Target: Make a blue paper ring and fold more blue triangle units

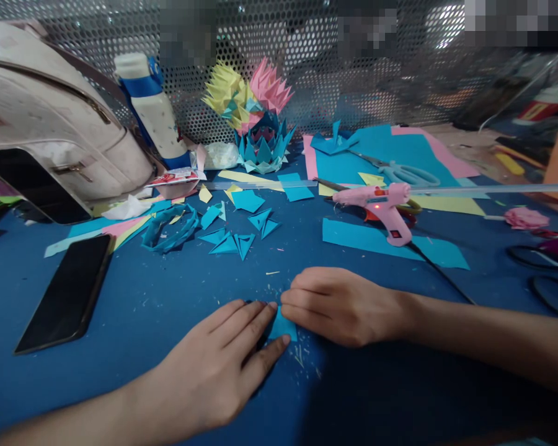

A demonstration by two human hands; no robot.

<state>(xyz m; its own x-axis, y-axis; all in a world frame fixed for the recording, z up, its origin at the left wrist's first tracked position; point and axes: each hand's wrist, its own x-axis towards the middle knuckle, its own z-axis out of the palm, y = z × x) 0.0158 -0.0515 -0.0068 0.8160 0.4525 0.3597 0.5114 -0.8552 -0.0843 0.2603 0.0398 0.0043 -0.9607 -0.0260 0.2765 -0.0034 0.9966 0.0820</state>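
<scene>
A small piece of blue paper point(283, 326) lies on the blue table between my hands, partly covered by their fingers. My left hand point(227, 356) rests on its left side, thumb apart from the other fingers, with the fingertips on the paper's edge. Curled together, the fingers of my right hand point(339, 305) press at the paper's upper right corner. Beyond my hands lie folded blue triangular pieces point(235, 243) and a blue paper ring point(170, 228). Paper scraps are scattered around the small piece.
A pink glue gun point(381, 207) lies on a blue strip point(441, 251), its cord running right. Behind are scissors point(407, 173), paper flowers point(265, 142), a bottle point(155, 118) and a mesh panel. Phones point(67, 291) and a bag point(60, 118) are at left.
</scene>
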